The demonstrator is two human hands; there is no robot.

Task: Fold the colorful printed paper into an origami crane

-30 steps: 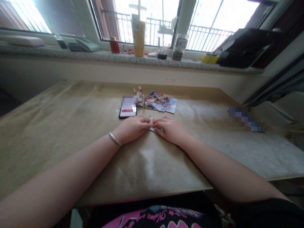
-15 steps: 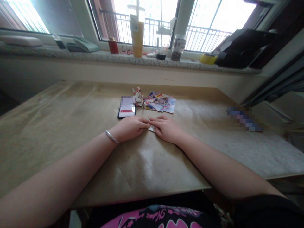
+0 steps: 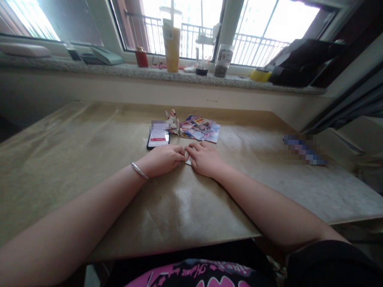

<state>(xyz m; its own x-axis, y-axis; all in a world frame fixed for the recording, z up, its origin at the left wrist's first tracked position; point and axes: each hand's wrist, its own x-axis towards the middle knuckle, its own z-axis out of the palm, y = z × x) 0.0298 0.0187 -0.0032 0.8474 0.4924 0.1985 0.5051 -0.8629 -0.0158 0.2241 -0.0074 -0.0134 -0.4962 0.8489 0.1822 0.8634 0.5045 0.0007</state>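
A small piece of folded paper (image 3: pixel 188 160), white with reddish print, lies on the table between my hands, mostly covered by fingers. My left hand (image 3: pixel 169 158) pinches its left edge with thumb and index finger, the other fingers curled in. Over its right part rests my right hand (image 3: pixel 206 159), fingers bent and pressing it, thumb drawn in near the lower edge. Just beyond the left hand is a phone (image 3: pixel 160 137) with a lit screen. Behind the fingers stand a crumpled or folded printed paper piece (image 3: pixel 172 121) and a fanned pile of colourful printed sheets (image 3: pixel 202 128).
A tan cover lies over the table (image 3: pixel 89 175). At the right is a blurred blue packet (image 3: pixel 305 149). Along the windowsill (image 3: pixel 104 71) stand a red container (image 3: pixel 141 57), a tall yellow-filled cup (image 3: pixel 172 48), a jar (image 3: pixel 223 61), yellow tape (image 3: pixel 260 75) and a black bag (image 3: pixel 302 63).
My right hand's fingers have shifted slightly over the paper, and a little more of its print shows. The left hand keeps its pinch. The whole view has moved slightly.
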